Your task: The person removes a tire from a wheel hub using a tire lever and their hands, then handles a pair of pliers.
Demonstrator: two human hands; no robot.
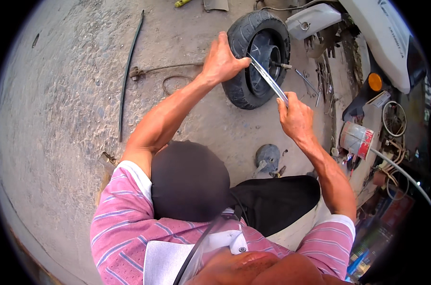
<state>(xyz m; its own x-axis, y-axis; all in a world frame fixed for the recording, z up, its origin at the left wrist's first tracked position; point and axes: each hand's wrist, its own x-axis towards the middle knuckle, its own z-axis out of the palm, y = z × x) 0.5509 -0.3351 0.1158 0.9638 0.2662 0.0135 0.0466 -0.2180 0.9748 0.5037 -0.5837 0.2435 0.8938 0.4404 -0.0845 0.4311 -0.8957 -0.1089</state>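
A small black scooter tyre on its wheel point(246, 33) stands upright on the concrete ground ahead of me. My left hand point(221, 59) rests on the tyre's near sidewall, fingers pressed at the rim. My right hand point(295, 118) grips the lower end of a long flat metal lever point(268, 78). The lever's far tip is wedged between tyre and rim, right by my left fingers. The wheel's dark hub and axle stub point(284, 65) show through the middle.
A white scooter body point(382, 33) stands at the upper right, with loose metal tools point(315, 85) on the ground beside it. A plastic cup point(357, 140), wires and clutter lie at the right. A thin black strip point(127, 71) and a hose lie at the left.
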